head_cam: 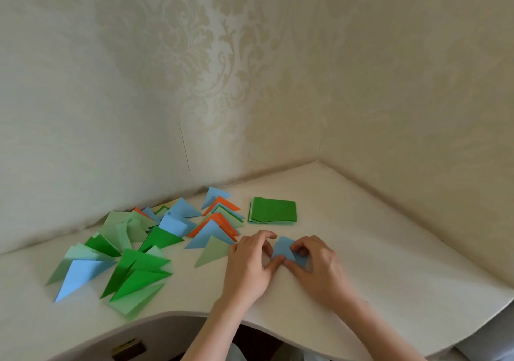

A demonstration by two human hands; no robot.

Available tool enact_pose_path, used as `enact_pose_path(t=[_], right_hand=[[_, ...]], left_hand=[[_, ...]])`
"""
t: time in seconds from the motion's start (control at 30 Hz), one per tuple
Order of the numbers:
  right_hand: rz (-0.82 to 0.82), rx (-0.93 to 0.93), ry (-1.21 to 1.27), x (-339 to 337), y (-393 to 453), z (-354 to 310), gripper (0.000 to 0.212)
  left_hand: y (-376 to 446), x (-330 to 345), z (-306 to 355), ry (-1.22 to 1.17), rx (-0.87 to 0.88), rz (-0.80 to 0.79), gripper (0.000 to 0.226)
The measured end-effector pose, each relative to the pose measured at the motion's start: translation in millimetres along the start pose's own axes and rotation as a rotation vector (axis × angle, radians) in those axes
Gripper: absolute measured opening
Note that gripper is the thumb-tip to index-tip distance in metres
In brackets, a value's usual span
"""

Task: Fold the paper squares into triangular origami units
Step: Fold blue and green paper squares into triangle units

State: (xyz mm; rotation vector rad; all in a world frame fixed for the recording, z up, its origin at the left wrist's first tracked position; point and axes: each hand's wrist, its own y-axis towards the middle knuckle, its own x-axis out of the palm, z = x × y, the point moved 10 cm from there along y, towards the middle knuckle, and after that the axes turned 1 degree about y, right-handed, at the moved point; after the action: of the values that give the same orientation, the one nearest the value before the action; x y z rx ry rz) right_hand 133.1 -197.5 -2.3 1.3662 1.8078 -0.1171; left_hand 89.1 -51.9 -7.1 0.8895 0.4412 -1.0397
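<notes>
A small blue paper piece [284, 248], partly folded, lies on the white desk [375, 249] between my hands. My left hand [250, 263] pinches its left edge, thumb against the lower corner, fingers curled above it. My right hand [317, 263] holds its right side, with curled fingers on top and the thumb under its lower edge. A stack of green paper squares [273, 210] sits just behind the hands. Several folded triangles in green, light green, blue and orange [139, 249] are spread over the left half of the desk.
The desk fits into a corner of patterned wallpapered walls [222, 82]. Its front edge curves inward near my arms. A drawer handle [128, 347] shows below the edge at the lower left. Bare desk surface lies to the right of my hands.
</notes>
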Motion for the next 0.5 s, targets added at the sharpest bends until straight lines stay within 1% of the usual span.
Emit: enact_pose_path(t=[0.1, 0.3, 0.5], right_hand=[[-0.032, 0.059, 0.025, 4.7, 3.7, 4.0, 0.028], [-0.115, 0.142, 0.112, 6.4, 4.5, 14.2, 0.028], [-0.140, 0.153, 0.112, 6.6, 3.7, 16.0, 0.030]], left_hand=[[0.9, -0.3, -1.1, -0.004, -0.021, -0.001, 0.032], [0.8, -1.1, -1.9, -0.038, -0.040, -0.010, 0.031], [0.7, -3.7, -0.7, -0.079, -0.041, -0.005, 0.026]])
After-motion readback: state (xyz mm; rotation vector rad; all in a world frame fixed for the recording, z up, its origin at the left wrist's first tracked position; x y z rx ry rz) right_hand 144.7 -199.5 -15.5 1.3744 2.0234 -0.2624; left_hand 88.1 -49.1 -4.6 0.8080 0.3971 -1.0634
